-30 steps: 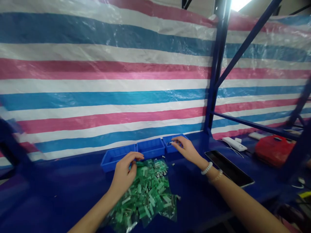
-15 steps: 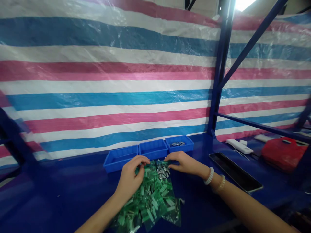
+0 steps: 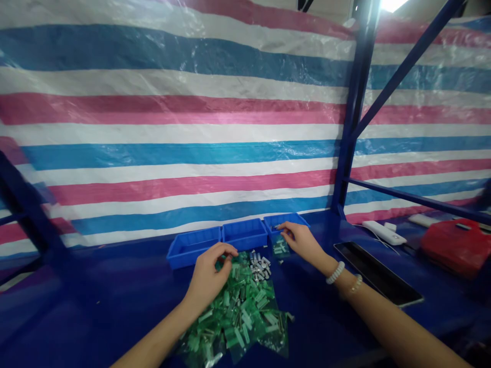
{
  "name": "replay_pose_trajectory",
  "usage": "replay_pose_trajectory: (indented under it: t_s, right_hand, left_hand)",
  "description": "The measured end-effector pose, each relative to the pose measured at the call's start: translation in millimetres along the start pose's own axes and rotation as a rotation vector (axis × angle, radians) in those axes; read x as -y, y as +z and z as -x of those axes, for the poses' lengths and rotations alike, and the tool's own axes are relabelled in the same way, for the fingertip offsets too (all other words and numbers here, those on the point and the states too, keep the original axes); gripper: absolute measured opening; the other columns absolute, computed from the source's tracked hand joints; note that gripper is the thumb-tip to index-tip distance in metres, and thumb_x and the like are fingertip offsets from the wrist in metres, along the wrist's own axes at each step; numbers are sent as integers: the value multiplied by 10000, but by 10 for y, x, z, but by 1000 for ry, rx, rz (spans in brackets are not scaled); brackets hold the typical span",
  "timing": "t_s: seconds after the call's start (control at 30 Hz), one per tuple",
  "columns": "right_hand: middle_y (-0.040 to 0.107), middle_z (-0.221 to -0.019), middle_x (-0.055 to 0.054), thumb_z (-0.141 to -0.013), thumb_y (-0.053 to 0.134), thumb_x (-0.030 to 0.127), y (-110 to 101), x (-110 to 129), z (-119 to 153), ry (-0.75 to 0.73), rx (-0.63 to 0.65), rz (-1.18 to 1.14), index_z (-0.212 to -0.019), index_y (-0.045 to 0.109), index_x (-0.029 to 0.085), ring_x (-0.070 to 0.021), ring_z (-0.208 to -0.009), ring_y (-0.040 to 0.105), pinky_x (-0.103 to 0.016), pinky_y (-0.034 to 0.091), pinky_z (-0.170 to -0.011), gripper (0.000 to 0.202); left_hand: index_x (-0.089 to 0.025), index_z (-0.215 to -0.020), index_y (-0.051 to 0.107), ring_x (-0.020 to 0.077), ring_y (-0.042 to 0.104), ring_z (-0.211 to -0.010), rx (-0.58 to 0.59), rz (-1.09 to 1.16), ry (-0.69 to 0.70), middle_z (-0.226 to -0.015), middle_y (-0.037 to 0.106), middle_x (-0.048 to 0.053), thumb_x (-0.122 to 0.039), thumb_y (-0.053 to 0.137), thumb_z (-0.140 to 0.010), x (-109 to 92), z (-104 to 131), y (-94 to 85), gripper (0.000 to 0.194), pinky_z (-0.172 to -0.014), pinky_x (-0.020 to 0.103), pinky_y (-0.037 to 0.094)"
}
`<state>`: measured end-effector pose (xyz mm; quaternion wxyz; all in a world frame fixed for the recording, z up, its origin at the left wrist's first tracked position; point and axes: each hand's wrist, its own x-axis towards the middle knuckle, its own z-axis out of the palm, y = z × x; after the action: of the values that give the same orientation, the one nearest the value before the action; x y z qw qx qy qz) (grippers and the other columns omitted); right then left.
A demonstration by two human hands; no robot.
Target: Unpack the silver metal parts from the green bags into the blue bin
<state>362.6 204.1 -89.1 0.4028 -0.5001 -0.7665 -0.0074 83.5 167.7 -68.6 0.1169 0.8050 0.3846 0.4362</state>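
Small packet (image 3: 281,247) of green pieces is hung in front of the right bin's (image 3: 287,218) near wall, top pinched in the right hand (image 3: 303,243). Loose metal pieces (image 3: 261,267) are spread just below, at the pile's (image 3: 238,306) upper right edge. Middle bin (image 3: 244,240) and left bin (image 3: 195,255) are lined up leftward, rims near the striped sheet (image 3: 192,153). Side room is given by table (image 3: 115,301) left of the pile and by the strip between pile and tablet (image 3: 378,273); rightward reach is bounded by the post (image 3: 347,153). Right forearm is angled in from lower right, fingers bent over the bin's rim. Left hand (image 3: 210,268) is curled at the pile's upper left edge; whether anything is gripped there cannot be told.
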Motion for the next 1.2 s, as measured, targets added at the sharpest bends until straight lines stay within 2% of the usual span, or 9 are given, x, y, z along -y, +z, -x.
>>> replay_pose_trajectory:
  t_s: [0.13,0.2,0.3,0.4,0.6,0.77,0.93,1.1,1.2]
  right_hand:
    - [631,-1020,-137,-893,455,128,1,75,44,39,-9,55,-1075,627,145,-229,-811,617,-335,465,-717,251]
    - [642,-995,-113,-876,495,140,29,180,78,8,29,42,-1087,626,158,-216,-811,615,-318,470,-723,249]
    - [673,-909,-50,-786,585,103,83,338,126,-160,177,1,-1050,654,187,-201,-862,604,-307,462,-823,285]
    - [668,-969,-80,-732,601,80,122,408,158,-299,311,28,-1070,661,166,-230,-922,568,-365,430,-885,354]
    - [669,-930,-69,-764,623,111,145,334,169,-276,407,31,-1014,659,174,-230,-905,554,-389,410,-886,260]
    - [662,-852,-48,-749,595,57,165,280,149,-215,359,-70,-967,655,179,-218,-874,551,-352,437,-816,256]
    - [657,-849,-38,-714,572,44,135,339,112,-7,184,-406,-1022,635,175,-190,-801,579,-346,463,-776,340]
    - [677,-878,-37,-747,702,276,116,611,162,280,257,-1063,-913,635,183,-166,-804,633,-302,492,-750,202]
    - [674,-846,-27,-712,763,316,123,741,223,305,250,-1166,-884,636,188,-162,-800,635,-296,494,-761,249]
  left_hand:
    - [-199,-832,642,182,647,-816,22,-10,-15,-909,695,36,-105,461,-813,39,7,14,204,-723,295,500]
    - [-200,-836,641,183,646,-820,22,-11,-22,-910,693,36,-106,462,-813,37,10,19,204,-723,292,495]
    - [-200,-827,640,186,645,-821,27,-8,-22,-896,691,34,-93,458,-802,5,21,30,213,-718,290,489]
    - [-203,-830,636,186,643,-828,52,5,-6,-891,685,31,-73,451,-791,-51,42,44,229,-715,286,485]
    - [-205,-825,624,182,639,-819,79,46,15,-874,673,33,-68,442,-810,-150,81,55,229,-723,289,483]
    - [-207,-828,630,183,638,-840,68,86,26,-883,674,35,-87,452,-835,-208,97,50,215,-759,303,481]
    - [-207,-838,642,186,637,-816,46,177,-29,-864,675,40,-161,481,-867,-312,120,52,170,-745,307,487]
    - [-197,-952,615,181,650,-738,94,518,-322,-843,681,44,-349,599,-842,-391,154,121,189,-672,293,521]
    - [-176,-895,621,159,650,-677,129,767,-481,-778,680,30,-445,643,-808,-426,174,162,283,-646,271,532]
